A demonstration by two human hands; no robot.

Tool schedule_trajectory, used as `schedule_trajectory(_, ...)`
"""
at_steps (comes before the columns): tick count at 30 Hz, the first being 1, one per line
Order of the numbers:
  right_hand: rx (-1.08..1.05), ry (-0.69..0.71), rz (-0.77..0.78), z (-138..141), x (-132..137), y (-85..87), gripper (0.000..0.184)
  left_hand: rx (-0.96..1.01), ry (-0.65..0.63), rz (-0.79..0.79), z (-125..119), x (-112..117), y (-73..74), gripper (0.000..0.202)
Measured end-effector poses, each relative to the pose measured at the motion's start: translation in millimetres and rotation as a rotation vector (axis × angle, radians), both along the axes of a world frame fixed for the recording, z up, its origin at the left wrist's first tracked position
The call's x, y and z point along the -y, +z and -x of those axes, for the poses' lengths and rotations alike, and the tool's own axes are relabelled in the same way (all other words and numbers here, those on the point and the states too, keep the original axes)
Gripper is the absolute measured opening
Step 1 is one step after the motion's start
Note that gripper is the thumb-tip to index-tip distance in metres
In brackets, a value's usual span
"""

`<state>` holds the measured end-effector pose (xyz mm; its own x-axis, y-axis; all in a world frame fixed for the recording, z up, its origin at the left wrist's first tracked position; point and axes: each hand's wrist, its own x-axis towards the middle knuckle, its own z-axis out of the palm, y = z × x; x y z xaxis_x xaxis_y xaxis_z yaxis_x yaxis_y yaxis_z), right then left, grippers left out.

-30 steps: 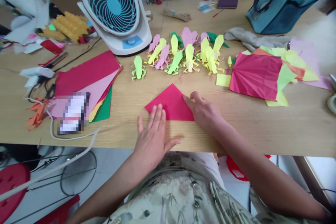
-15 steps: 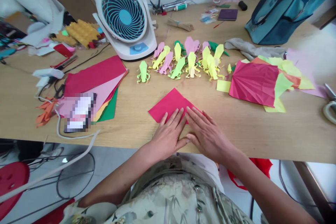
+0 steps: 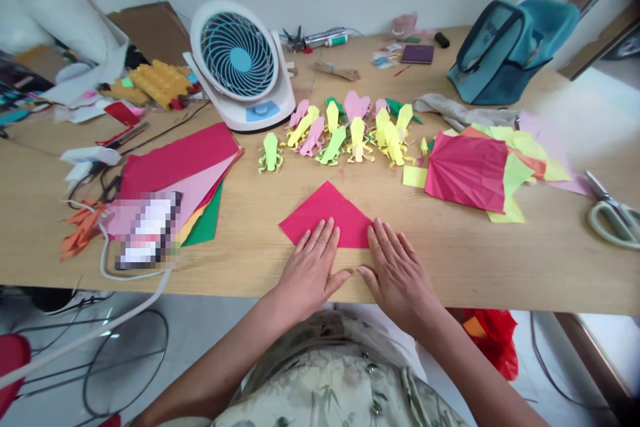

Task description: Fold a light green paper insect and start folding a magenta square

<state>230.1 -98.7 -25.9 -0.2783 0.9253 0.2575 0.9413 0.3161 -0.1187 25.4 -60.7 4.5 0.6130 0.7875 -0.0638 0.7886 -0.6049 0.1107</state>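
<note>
A folded sheet of red paper (image 3: 327, 210) lies flat on the wooden table in front of me, one corner pointing away. My left hand (image 3: 313, 267) rests flat with fingers stretched, its fingertips on the paper's lower left part. My right hand (image 3: 397, 267) also lies flat, its fingertips touching the paper's right corner. Beyond the paper stand several folded paper insects (image 3: 357, 140) in yellow, green and pink. Both thumbs rest on the wood below the paper's near edge.
At left lie a fan of coloured sheets (image 3: 175, 159) and a blurred-out phone (image 3: 150, 230). A fan (image 3: 263, 113) stands behind. To the right are a creased red sheet (image 3: 467, 172), scissors (image 3: 613, 213) and a teal bag (image 3: 493, 73). A white cable (image 3: 103, 250) crosses the table's front edge.
My hands have moved apart, the right one sliding toward the paper's right corner, and more of the red paper shows between them. The camera view has tilted up slightly.
</note>
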Motion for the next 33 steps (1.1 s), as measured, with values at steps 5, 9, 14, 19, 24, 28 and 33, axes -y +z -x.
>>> schedule_trajectory(5, 0.008, 0.002, -0.01, 0.2, 0.6, -4.0, 0.067, 0.008, -0.033, -0.02, -11.0, -17.1, 12.1, 0.064)
schedule_trajectory(9, -0.009, 0.027, -0.018, -1.5, 1.8, -2.3, 0.073, 0.037, -0.185, -0.037, -26.9, -43.4, 5.7, 0.06)
schedule_trajectory(14, 0.002, 0.008, -0.003, -1.3, 4.5, 1.3, 0.077, 0.056, -0.173, -0.024, -27.3, -54.2, -12.8, 0.061)
schedule_trajectory(19, 0.021, -0.038, 0.022, 1.1, 6.3, 1.7, 0.077, 0.066, -0.081, -0.042, -25.2, -50.1, -14.6, 0.067)
schedule_trajectory(24, 0.032, -0.111, 0.003, -1.4, 13.9, -1.3, 0.078, 0.073, -0.025, -0.068, -26.2, -49.0, -15.1, 0.071)
schedule_trajectory(28, 0.035, -0.137, 0.012, -5.7, 20.3, -1.4, 0.079, 0.068, 0.002, -0.072, -26.0, -49.0, -14.4, 0.075)
schedule_trajectory(33, 0.041, -0.116, 0.017, -13.3, 27.5, 2.3, 0.075, 0.078, -0.001, -0.069, -25.5, -49.1, -13.1, 0.075)
